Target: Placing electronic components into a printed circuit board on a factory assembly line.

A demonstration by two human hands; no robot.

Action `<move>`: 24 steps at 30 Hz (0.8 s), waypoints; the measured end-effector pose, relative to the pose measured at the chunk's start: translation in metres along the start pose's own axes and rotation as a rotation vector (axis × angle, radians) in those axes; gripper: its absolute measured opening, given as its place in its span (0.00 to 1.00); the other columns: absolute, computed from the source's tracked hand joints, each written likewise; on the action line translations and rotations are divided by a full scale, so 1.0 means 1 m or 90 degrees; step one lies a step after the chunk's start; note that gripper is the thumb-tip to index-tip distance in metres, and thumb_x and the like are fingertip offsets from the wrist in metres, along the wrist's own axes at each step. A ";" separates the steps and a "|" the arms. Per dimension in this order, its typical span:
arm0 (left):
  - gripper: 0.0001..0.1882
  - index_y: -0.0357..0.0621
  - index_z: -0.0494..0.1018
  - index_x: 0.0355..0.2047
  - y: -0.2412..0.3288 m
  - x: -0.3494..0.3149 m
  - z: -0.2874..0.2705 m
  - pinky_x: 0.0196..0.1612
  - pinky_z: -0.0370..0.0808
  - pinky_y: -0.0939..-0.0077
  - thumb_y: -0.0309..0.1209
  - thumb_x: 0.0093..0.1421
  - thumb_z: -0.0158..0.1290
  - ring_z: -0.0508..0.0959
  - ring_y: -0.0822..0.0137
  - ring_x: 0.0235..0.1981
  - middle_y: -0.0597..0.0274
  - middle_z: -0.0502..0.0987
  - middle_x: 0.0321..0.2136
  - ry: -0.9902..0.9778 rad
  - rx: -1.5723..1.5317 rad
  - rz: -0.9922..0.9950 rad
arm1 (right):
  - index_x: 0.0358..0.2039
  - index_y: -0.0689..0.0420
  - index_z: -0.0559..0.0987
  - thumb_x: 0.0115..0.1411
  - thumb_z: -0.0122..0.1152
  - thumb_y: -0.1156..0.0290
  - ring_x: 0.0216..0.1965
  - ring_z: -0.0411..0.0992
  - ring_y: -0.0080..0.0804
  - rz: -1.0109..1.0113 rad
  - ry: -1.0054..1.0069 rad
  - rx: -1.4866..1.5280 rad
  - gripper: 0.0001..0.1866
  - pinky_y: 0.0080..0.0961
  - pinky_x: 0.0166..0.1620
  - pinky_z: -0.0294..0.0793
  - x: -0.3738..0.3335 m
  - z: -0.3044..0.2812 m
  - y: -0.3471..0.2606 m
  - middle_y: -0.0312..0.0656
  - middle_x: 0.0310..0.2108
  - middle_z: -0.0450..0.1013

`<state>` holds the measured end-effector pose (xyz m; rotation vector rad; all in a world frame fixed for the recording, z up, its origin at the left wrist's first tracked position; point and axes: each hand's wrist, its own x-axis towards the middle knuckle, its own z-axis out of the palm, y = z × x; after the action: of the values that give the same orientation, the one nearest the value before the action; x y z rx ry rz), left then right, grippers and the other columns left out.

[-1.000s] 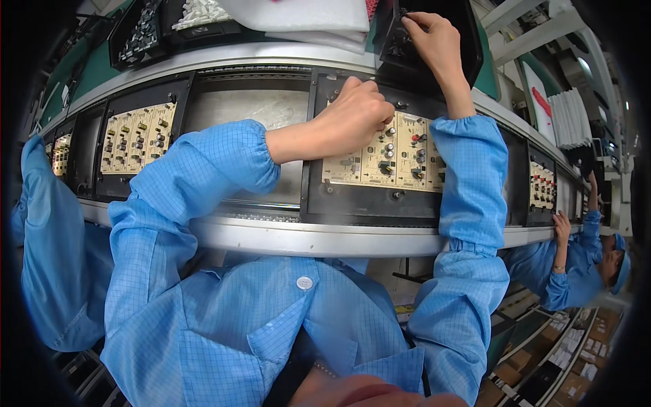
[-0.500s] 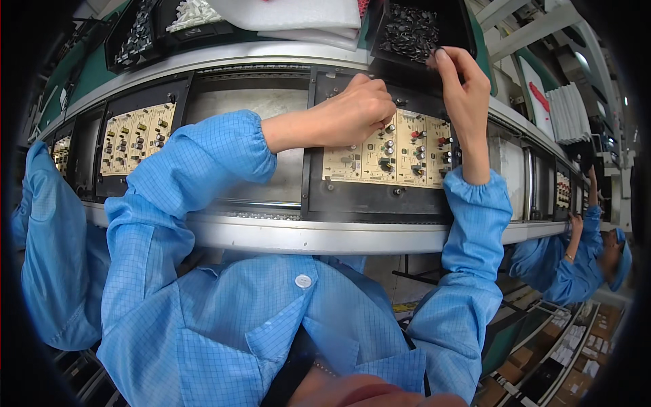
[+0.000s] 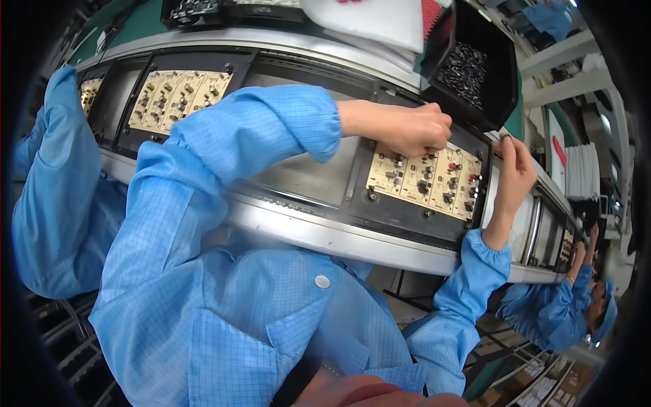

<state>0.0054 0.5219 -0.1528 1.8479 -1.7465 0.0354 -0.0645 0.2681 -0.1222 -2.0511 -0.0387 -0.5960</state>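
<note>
My left hand (image 3: 412,130) is over the upper edge of a tan circuit board (image 3: 415,193), its fingers closed; what they hold, if anything, is hidden. The board carries rows of small upright parts, some with red tops, and lies in a black carrier frame (image 3: 386,216). Just past the frame's right end is my right hand (image 3: 515,168), thumb and fingertips pinched together. Whatever is in that pinch is too small to name. Beyond the two hands, a black bin (image 3: 498,57) holds a heap of small black parts (image 3: 463,76).
The carrier sits on a conveyor with a silver front rail (image 3: 325,237). Another populated board (image 3: 173,102) lies further left. White foam sheets (image 3: 369,24) rest beside the bin. One co-worker's blue sleeve (image 3: 51,169) is at left, another co-worker (image 3: 553,315) at right.
My right hand has come away from the bin of black parts, toward the carrier's right end. My left hand stays over the board. The whole view has shifted and tilted.
</note>
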 end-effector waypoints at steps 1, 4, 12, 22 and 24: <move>0.02 0.39 0.76 0.22 -0.001 -0.001 0.004 0.49 0.65 0.65 0.22 0.50 0.55 0.72 0.59 0.42 0.60 0.76 0.27 0.000 -0.003 0.002 | 0.42 0.66 0.82 0.67 0.60 0.71 0.37 0.77 0.23 0.020 0.014 0.010 0.11 0.19 0.44 0.75 -0.004 -0.005 0.003 0.40 0.33 0.80; 0.02 0.41 0.77 0.21 -0.006 -0.002 0.014 0.48 0.64 0.63 0.23 0.48 0.55 0.73 0.58 0.40 0.60 0.76 0.26 0.074 -0.045 -0.002 | 0.41 0.66 0.82 0.67 0.60 0.71 0.37 0.77 0.23 0.017 0.041 0.035 0.10 0.20 0.44 0.75 -0.009 -0.005 0.012 0.40 0.33 0.80; 0.03 0.41 0.79 0.26 0.007 -0.006 -0.001 0.50 0.65 0.60 0.23 0.49 0.57 0.72 0.58 0.45 0.59 0.78 0.31 0.004 0.079 -0.051 | 0.39 0.66 0.82 0.66 0.60 0.70 0.36 0.77 0.23 0.110 0.037 -0.039 0.11 0.20 0.44 0.74 -0.010 -0.002 0.020 0.41 0.32 0.80; 0.13 0.37 0.72 0.37 -0.014 -0.066 -0.102 0.48 0.67 0.57 0.18 0.48 0.53 0.71 0.49 0.43 0.52 0.72 0.34 0.223 0.373 -0.217 | 0.41 0.65 0.80 0.67 0.55 0.67 0.34 0.75 0.26 0.306 0.019 0.238 0.14 0.25 0.46 0.71 -0.013 -0.024 0.034 0.40 0.30 0.78; 0.12 0.38 0.74 0.37 -0.037 -0.068 -0.115 0.50 0.68 0.57 0.20 0.50 0.54 0.72 0.47 0.45 0.50 0.74 0.38 0.250 0.547 -0.235 | 0.41 0.66 0.80 0.66 0.55 0.68 0.36 0.76 0.29 0.296 -0.036 0.283 0.13 0.26 0.46 0.72 -0.014 -0.022 0.025 0.42 0.31 0.79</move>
<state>0.0725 0.6316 -0.1002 2.4922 -1.1538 1.0655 -0.0793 0.2401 -0.1393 -1.5684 0.2460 -0.2121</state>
